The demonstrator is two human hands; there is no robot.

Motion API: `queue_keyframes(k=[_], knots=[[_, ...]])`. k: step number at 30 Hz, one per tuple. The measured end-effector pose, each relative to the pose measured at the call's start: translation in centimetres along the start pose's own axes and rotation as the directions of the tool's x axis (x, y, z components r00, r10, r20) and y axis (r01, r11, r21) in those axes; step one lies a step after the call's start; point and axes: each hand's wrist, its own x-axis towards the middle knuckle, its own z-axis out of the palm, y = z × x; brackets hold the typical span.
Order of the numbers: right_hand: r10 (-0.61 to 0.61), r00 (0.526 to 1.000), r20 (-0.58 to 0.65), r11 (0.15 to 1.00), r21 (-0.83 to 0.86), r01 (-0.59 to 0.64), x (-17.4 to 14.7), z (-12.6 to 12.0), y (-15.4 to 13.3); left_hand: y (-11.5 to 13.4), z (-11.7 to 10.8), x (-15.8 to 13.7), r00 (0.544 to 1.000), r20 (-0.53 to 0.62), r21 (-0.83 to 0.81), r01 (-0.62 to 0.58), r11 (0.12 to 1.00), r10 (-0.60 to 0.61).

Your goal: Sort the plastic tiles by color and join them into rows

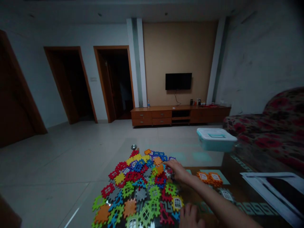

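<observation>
A wide heap of colourful notched plastic building pieces [140, 193] covers the left part of the glass table. Some carry window patterns. My right hand [175, 169] reaches across to the heap's far right side, its fingertips closed at a tilted orange building piece [160, 170]. Another orange piece [157, 161] lies just beyond it. Close to the bottom edge, my left hand [190, 217] rests beside a yellow window piece [177, 202], its fingers curled in and nothing visible in them. Orange window pieces [209, 178] sit apart, right of my right forearm, with a grey window piece [226, 194] nearer me.
A lidded teal box [216, 139] stands at the table's far right. White papers [273, 190] with a dark sheet lie on the right. Beyond are a flowered sofa [273, 126], a low wooden cabinet [161, 115] and a wall television [178, 81].
</observation>
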Motion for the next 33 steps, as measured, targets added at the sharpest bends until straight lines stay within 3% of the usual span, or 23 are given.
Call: queue_keyframes(k=[4, 9, 14, 19, 22, 26, 33], knots=[[-0.023, 0.993, -0.120, 0.996, 0.084, 0.033, -4.0, -2.3, 2.5, 0.0, 0.7, -0.6, 0.969, -0.028, 0.199, -0.236, 0.951, 0.247], [0.182, 0.958, -0.223, 0.981, 0.103, -0.163, -10.2, -4.9, 7.4, -0.1, 0.8, -0.8, 0.902, 0.014, 0.295, -0.416, 0.860, 0.431], [0.201, 0.975, -0.095, 0.978, 0.070, -0.195, -14.5, -4.9, 10.0, 0.3, 1.2, -0.8, 0.910, 0.056, 0.255, -0.411, 0.875, 0.411], [0.189, 0.980, -0.055, 0.980, 0.067, -0.186, -15.8, -3.7, 10.9, 0.4, 2.1, -0.7, 0.938, 0.071, 0.268, -0.345, 0.899, 0.339], [0.187, 0.982, -0.029, 0.979, 0.085, -0.184, -16.1, -3.5, 11.2, 0.3, 2.0, -0.6, 0.920, 0.103, 0.306, -0.391, 0.868, 0.378], [0.181, 0.983, -0.039, 0.983, 0.041, -0.180, -16.0, -4.4, 10.3, 0.4, 1.6, -0.8, 0.897, 0.128, 0.351, -0.440, 0.827, 0.423], [0.145, 0.988, -0.057, 0.977, -0.150, -0.152, -14.8, -5.0, 7.7, 0.3, 1.8, -1.4, 0.913, 0.070, 0.300, -0.403, 0.864, 0.402]])
